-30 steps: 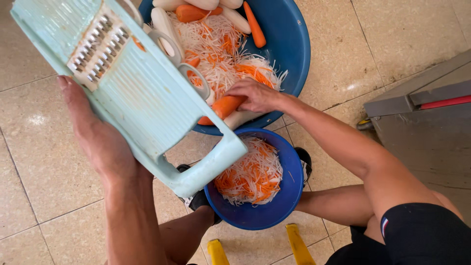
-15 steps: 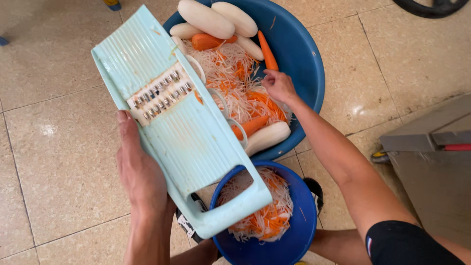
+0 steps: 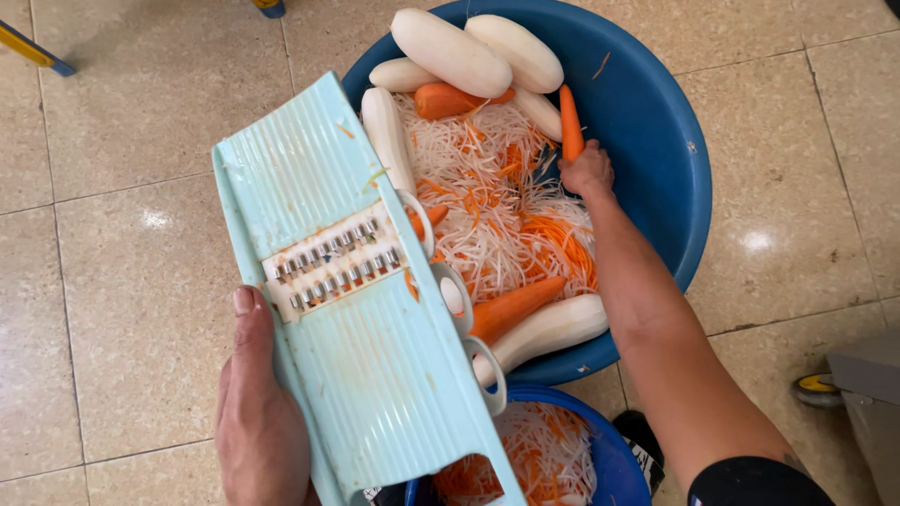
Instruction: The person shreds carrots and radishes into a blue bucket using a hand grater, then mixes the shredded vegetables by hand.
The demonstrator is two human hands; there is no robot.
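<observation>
My left hand [image 3: 255,412] grips the left edge of a pale blue slicer board [image 3: 361,309] with a toothed blade across its middle, held tilted over the floor. My right hand [image 3: 587,171] reaches into the large blue basin [image 3: 656,141] and closes on a peeled carrot [image 3: 571,125] standing against the basin's far side. The basin holds several peeled white radishes [image 3: 450,52], more carrots [image 3: 511,307] and a heap of white and orange shreds [image 3: 497,206].
A smaller blue bowl [image 3: 614,459] of shredded carrot and radish sits below the board's lower end, near my legs. Beige floor tiles surround everything. A grey metal object [image 3: 867,394] is at the lower right edge.
My right hand has moved from the carrots near the basin's front to the carrot at the far side. The view has shifted so the basin sits lower; the slicer stays in my left hand.
</observation>
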